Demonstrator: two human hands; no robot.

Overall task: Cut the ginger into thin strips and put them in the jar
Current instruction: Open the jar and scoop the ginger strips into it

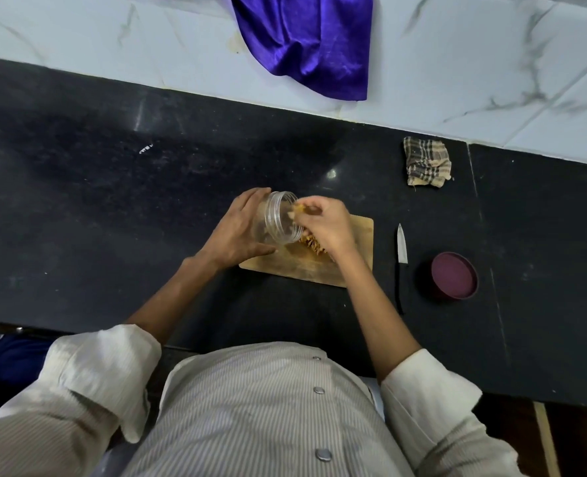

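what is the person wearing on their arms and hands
Both hands, the left hand and right hand, are bare: no gloves, rings or watch show. The forearms are uncovered too. The pale, finely striped shirt sleeves are rolled up near the elbows, showing a plain off-white lining at the cuffs.

One jar (280, 217), one knife (401, 259), one lid (454, 275), two cloths (426, 165), perhaps
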